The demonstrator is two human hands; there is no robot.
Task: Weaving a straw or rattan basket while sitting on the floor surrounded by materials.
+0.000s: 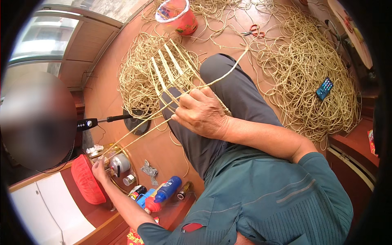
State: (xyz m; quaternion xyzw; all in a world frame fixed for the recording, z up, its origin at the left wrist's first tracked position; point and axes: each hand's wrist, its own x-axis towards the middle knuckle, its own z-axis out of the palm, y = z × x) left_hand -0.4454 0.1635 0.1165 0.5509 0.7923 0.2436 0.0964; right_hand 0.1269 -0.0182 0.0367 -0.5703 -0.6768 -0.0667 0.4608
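Tan cord (222,76) is stretching across the person's lap, beside a frame of pale strips (165,65). The right hand (200,112) is gripping it in a closed fist above the thighs; the left hand (99,168), well out to the side, is holding two strands. Cord piles (300,77) are covering the floor (104,87), one bearing a phone (324,88).

The cord (143,79) is rough, the trousers (253,98) matt cloth, the pot (124,161) probably metal

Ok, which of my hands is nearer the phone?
Right. Your right hand is left of the phone on the rope pile; your left hand is stretched much farther left.
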